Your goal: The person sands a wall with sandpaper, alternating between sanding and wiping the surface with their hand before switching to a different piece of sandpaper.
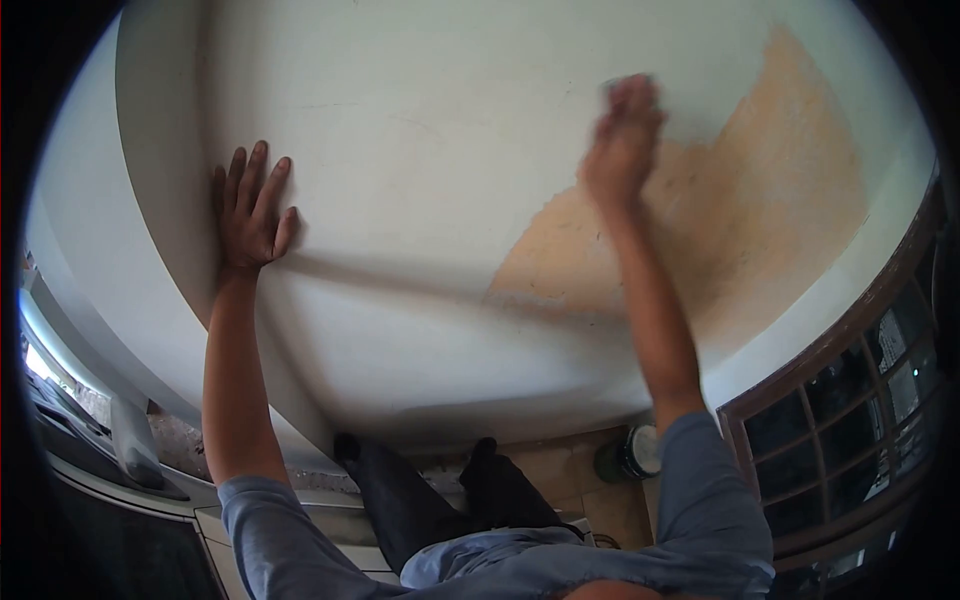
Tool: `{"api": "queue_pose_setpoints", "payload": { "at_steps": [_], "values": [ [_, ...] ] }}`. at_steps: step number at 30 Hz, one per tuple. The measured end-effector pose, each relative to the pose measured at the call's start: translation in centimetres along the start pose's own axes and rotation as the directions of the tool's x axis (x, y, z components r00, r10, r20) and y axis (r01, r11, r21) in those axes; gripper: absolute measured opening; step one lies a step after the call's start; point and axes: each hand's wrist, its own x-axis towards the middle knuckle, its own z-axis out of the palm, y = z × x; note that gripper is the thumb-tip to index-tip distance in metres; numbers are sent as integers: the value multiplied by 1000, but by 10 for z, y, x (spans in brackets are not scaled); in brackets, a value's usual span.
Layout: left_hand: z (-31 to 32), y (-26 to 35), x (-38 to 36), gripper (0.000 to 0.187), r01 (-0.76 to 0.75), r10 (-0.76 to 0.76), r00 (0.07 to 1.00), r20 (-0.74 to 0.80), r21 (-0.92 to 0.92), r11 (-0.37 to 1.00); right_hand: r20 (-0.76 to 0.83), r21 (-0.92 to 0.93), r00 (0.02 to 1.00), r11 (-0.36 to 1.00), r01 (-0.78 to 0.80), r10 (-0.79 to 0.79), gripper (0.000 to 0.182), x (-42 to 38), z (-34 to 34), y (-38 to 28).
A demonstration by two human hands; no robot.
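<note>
A pale wall point(430, 170) fills most of the view, with a large orange-tan patch point(770, 190) of bared surface at its right. Flat against the wall, near the corner at the left, lies my left hand point(252, 215) with its fingers spread and nothing in it. My right hand point(622, 155) is raised in front of the wall, at the upper left edge of the patch. Its fingers are closed and smeared by motion. Something small and dark may show at the fingertips, but I cannot make out what it is.
A dark-framed window with panes point(830, 410) stands at the right. On the tiled floor below sits a bucket with a pale top point(643, 450). At the lower left, part of a vehicle point(110, 470) shows beyond the wall's edge.
</note>
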Motion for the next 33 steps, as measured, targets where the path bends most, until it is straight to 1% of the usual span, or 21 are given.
{"api": "queue_pose_setpoints", "payload": {
  "at_steps": [2,3,4,7,8,10,11,12,15,16,18,19,20,23,24,26,27,30,31,32,33],
  "values": [
    [0,-4,5,54,-23,23,1000,-14,10,1000,448,195,825,938,287,-346,42,-84,-8,-77],
    [1,-2,3,53,-13,14,1000,-14,22,1000,317,476,810,821,315,-494,37,-117,-14,-107],
    [-2,-1,5,52,-8,8,1000,-10,31,999,179,323,823,823,468,-539,34,-118,-16,-121],
    [0,0,5,52,5,-4,1000,-31,11,1000,349,598,748,749,286,-564,33,-88,-16,-71],
    [-1,2,1,52,25,-25,1000,-7,-6,1000,311,459,741,777,431,-595,37,-62,-14,-33],
    [1,-2,4,52,-3,2,999,-45,-12,1000,202,13,885,905,426,-420,36,8,-14,41],
    [0,-2,2,52,23,-23,999,-27,-15,1000,-11,-7,977,977,213,-213,31,40,-5,75],
    [0,-2,4,52,28,-28,999,-25,-18,999,42,185,972,954,-235,231,32,69,-24,74],
    [1,1,1,52,30,-32,999,-38,-34,999,-139,42,914,925,-379,381,33,56,-5,57],
    [1,-2,4,52,17,-19,999,-47,-32,999,-63,347,912,866,-360,405,35,20,16,29],
    [1,-4,3,52,13,-15,999,-48,-25,1000,339,140,891,953,268,-301,35,-84,8,-66],
    [1,-2,2,52,8,-9,999,-31,-26,1000,464,498,785,854,151,-410,36,-116,-10,-112],
    [1,-1,2,52,-16,15,999,-37,-32,999,208,316,813,824,470,-544,36,-130,-7,-130],
    [3,-3,2,52,7,-7,1000,-27,7,1000,421,346,754,857,381,-505,36,-89,-21,-65],
    [1,-3,4,52,-5,5,999,-40,-3,1000,303,155,816,871,467,-492,37,-70,-12,-6],
    [0,-3,4,52,-4,4,999,-51,-11,1000,79,-8,996,1000,-26,27,35,2,-19,81],
    [-1,-3,5,52,0,-1,999,-52,-9,1000,87,221,953,927,-303,290,34,30,-35,102],
    [1,0,6,52,0,-1,997,-81,-13,1000,-80,250,886,870,-426,457,35,8,-18,67],
    [1,1,5,52,2,-2,998,-68,0,1000,-107,99,968,972,-215,225,34,-28,2,37],
    [0,-1,4,52,-1,2,998,-56,19,1000,115,10,987,993,-114,112,33,-74,4,-21],
    [2,-2,3,52,-8,8,998,-56,8,1000,521,354,846,931,-94,-112,35,-118,-15,-75]
  ]
}}
